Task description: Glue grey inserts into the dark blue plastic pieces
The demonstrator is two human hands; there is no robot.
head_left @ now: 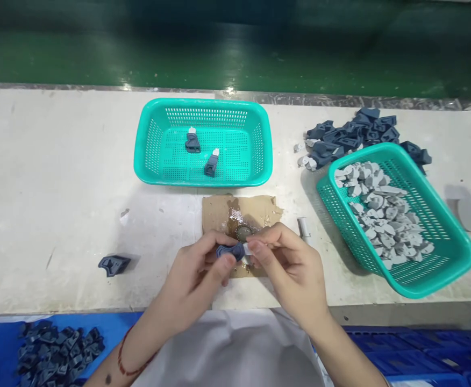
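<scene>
Pinched in my left hand (199,274) is a dark blue-grey plastic part (229,251) with a hollowed shape. My right hand (290,263) grips a small white plastic piece (247,249) against the right end of that part. Both hands are above a brown cardboard sheet (215,209) with a wet, dark stain. On the cardboard, just beyond my fingers, sits a small round lid-like thing (244,232). Off to the left, a single dark part (114,264) lies on the table.
A green basket (203,181) behind holds two dark parts with white tips. Another green basket (433,285) at right is tilted and holds many white pieces. Beyond it lies a pile of dark parts (352,134). More dark parts (58,352) fill a blue container lower left.
</scene>
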